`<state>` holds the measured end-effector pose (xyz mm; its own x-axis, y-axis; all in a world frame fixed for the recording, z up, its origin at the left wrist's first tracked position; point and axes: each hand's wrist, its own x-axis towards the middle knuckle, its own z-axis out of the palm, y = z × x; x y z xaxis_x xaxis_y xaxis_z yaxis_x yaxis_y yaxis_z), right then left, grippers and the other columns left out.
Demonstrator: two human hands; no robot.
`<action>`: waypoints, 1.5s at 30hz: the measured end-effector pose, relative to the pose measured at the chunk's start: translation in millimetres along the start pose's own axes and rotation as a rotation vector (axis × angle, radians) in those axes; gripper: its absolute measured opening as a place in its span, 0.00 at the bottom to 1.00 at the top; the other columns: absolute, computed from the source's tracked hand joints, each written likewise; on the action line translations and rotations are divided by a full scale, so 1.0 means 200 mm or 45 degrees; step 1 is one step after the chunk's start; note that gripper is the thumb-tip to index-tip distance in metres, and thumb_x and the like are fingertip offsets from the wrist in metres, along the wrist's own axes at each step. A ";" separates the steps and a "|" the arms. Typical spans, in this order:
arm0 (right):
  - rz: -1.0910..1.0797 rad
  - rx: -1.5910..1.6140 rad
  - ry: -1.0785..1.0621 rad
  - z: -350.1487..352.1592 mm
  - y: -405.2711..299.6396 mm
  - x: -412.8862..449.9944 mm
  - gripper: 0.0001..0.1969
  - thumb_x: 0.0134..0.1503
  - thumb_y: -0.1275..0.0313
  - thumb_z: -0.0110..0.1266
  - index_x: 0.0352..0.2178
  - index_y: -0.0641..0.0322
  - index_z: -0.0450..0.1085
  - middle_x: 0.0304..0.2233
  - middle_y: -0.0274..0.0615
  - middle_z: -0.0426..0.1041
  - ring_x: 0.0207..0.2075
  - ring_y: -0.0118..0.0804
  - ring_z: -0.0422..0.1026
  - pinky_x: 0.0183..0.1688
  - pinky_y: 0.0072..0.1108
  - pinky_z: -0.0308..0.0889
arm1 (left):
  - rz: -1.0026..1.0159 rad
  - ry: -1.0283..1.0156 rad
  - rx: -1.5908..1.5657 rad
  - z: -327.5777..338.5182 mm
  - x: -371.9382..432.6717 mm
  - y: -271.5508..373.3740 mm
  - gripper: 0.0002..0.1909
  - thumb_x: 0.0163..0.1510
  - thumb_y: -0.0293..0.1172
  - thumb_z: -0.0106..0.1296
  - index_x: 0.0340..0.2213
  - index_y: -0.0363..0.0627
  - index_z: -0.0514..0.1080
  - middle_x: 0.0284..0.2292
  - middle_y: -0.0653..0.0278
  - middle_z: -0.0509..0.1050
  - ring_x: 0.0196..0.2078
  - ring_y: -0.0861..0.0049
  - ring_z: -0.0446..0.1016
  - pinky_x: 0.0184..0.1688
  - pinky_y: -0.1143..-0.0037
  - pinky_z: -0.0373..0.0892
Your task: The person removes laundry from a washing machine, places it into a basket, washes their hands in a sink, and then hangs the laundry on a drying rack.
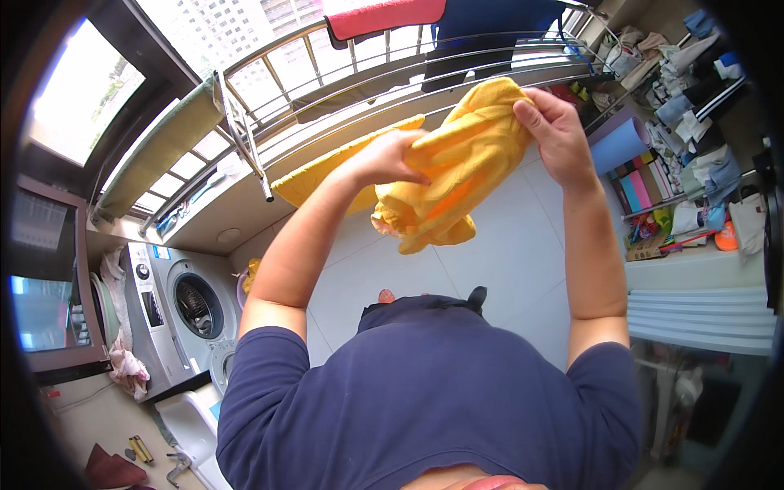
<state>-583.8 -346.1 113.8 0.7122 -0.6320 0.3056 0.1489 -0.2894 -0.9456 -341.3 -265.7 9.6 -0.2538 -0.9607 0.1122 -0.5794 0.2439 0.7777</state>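
Note:
A bunched yellow cloth (468,165), towel-like in texture, hangs before me above the tiled floor. My right hand (556,138) pinches its upper right end between thumb and fingers. At the cloth's left side is my left hand (392,158), thumb and fingers spread wide along its edge; whether they touch the fabric is hard to tell. Behind that hand, another yellow cloth (331,162) hangs over a lower bar of the metal drying rack (288,144).
A red cloth (386,13) and dark blue clothing (490,30) hang on the rack. Left stands a washing machine (197,306) with its door swung out, near a white sink (195,422). Crowded shelves (680,196) line the right, beside a rolled blue mat (621,146).

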 end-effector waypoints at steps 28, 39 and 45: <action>0.113 0.501 0.940 -1.47 0.65 -0.51 0.15 0.59 0.68 0.46 0.44 0.68 0.64 0.43 0.40 0.70 0.45 0.32 0.68 0.48 0.23 0.62 | -0.065 -0.067 -0.713 0.06 0.93 0.52 0.38 0.49 0.38 0.56 0.54 0.46 0.45 0.47 0.53 0.62 0.48 0.62 0.63 0.50 0.68 0.61; -0.042 0.697 0.939 -1.67 0.69 -0.32 0.12 0.59 0.66 0.45 0.40 0.63 0.65 0.40 0.38 0.70 0.42 0.29 0.69 0.45 0.20 0.65 | -0.168 0.106 -0.554 0.30 0.83 0.65 0.17 0.53 0.36 0.52 0.40 0.36 0.69 0.32 0.67 0.73 0.33 0.86 0.71 0.37 0.83 0.69; -0.018 0.168 -0.183 -1.09 0.58 -0.45 0.05 0.52 0.76 0.54 0.32 0.66 0.69 0.28 0.33 0.71 0.29 0.23 0.67 0.34 0.16 0.64 | 0.050 0.209 -0.281 0.86 0.69 0.66 0.47 0.39 0.40 0.64 0.57 0.45 0.51 0.48 0.51 0.64 0.52 0.61 0.62 0.52 0.66 0.59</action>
<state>-780.3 -480.0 0.4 0.7986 -0.5167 0.3087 0.2414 -0.1948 -0.9507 -586.5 -343.6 21.2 -0.1337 -0.9641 0.2296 -0.3846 0.2640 0.8845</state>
